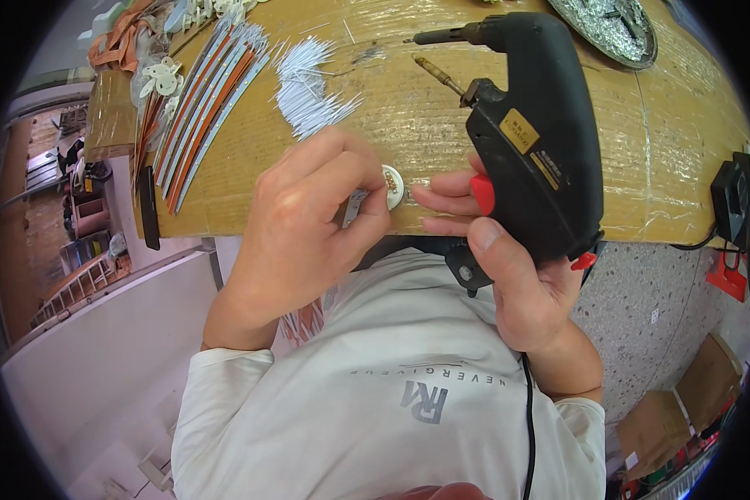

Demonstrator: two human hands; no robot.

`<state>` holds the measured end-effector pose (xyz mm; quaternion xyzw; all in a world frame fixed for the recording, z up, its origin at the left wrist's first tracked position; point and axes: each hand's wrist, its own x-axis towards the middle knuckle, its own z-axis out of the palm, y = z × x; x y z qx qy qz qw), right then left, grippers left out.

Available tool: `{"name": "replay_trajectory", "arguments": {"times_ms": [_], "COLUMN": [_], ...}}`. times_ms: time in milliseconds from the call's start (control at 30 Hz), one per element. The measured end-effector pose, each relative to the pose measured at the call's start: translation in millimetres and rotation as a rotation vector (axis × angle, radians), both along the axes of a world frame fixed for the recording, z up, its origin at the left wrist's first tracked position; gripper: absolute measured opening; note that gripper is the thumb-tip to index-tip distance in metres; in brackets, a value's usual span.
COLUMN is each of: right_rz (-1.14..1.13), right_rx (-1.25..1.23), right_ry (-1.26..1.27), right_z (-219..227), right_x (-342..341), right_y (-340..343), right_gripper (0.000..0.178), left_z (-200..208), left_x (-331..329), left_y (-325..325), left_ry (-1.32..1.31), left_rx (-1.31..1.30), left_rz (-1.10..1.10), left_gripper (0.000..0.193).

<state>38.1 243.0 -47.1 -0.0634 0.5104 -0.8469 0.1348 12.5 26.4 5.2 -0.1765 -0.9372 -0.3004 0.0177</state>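
"Holding anything, that right hand (523, 290)?"

"Yes, its grip is loosely round a black soldering gun (550, 142) over the table's (417, 117) near edge, fingers (452, 183) stretched past the red trigger (482, 195)."

"And the left hand (312, 217)?"

"Curled in; I can't tell whether that grip has the small round white board (394, 187) beside its index finger."

"Beyond?"

"Heaped white wires (304, 87), then orange and pale strips (208, 108)."

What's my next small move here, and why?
Probably swing the soldering gun so its nose comes toward the small white disc: the right hand holds the gun with both tips well beyond the disc, which sits at the fingertips of the left hand.
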Motion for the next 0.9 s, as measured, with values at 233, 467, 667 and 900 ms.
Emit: {"name": "replay_trajectory", "arguments": {"times_ms": [233, 467, 667, 900], "right_rz": [-0.098, 0.077, -0.025, -0.025], "right_rx": [-0.144, 0.139, 0.096, 0.160], "right_ry": [-0.166, -0.151, -0.195, -0.105], "right_z": [8, -26, -21, -22], "right_x": [15, 49, 43, 39], "right_y": [22, 59, 48, 45], "right_gripper": [0.030, 0.055, 0.022, 0.018], "left_z": [-3, -3, -5, -6], "left_x": [0, 3, 5, 5], "left_y": [-1, 0, 2, 0], "left_ry": [-0.051, -0.056, -0.041, -0.029], "left_rx": [0.058, 0.085, 0.095, 0.104], "left_rz": [0.025, 0.065, 0.085, 0.091], "left_gripper": [0.014, 0.015, 0.015, 0.016]}}
